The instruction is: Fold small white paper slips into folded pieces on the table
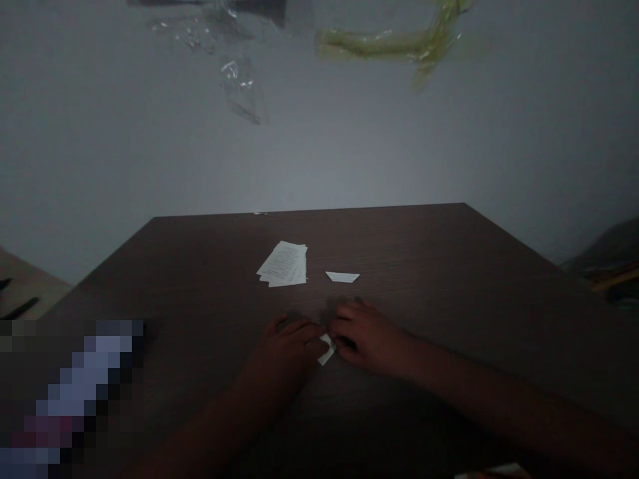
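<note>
A small piece of white paper [326, 351] lies on the dark table between my two hands, partly covered by their fingers. My left hand [294, 339] closes on its left side, the thumb and fingertips pressed to the paper. From the right, my right hand [364, 336] has its curled fingers at the paper's upper right edge. Just beyond the hands rests a folded strip of paper [342, 277] with slanted ends. Farther left is a fanned stack of printed paper sheets [284, 264].
The brown wooden table [200, 266] meets a pale wall [349, 146] with yellow tape [379, 45] and clear tape on it. A blurred-out bright object [84, 379] sits at the left. Part of a pale item [504, 470] shows at the bottom right.
</note>
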A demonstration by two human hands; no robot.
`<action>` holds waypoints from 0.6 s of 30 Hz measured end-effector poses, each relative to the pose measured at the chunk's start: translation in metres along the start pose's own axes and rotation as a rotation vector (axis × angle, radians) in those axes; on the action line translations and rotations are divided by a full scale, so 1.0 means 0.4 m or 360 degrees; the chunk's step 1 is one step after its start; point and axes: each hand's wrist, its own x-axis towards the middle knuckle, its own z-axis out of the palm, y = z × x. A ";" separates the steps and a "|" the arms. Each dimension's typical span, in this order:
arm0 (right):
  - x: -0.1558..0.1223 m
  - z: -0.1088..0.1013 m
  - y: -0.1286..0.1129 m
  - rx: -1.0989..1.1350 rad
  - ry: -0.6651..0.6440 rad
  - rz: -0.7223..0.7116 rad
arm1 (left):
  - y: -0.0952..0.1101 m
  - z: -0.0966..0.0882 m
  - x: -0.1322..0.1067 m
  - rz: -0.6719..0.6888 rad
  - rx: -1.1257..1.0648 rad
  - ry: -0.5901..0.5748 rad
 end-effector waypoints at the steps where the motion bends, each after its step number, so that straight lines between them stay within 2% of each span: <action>1: -0.002 0.000 0.001 0.0003 0.0009 -0.0015 | 0.001 -0.003 0.001 0.0000 0.0006 -0.0025; 4: -0.010 -0.001 0.000 0.0018 0.0030 -0.0045 | 0.002 -0.012 0.002 -0.0011 -0.0005 -0.0078; 9: -0.032 -0.015 -0.015 0.0075 -0.0015 -0.0044 | 0.001 -0.026 -0.004 -0.0012 -0.0075 -0.0070; 13: -0.040 -0.032 -0.013 0.0238 -0.0039 -0.0035 | -0.008 -0.019 -0.006 0.0014 -0.0089 -0.0013; 18: -0.032 -0.027 0.022 0.0423 0.0152 0.0024 | -0.032 0.011 0.002 0.0182 -0.0190 0.0041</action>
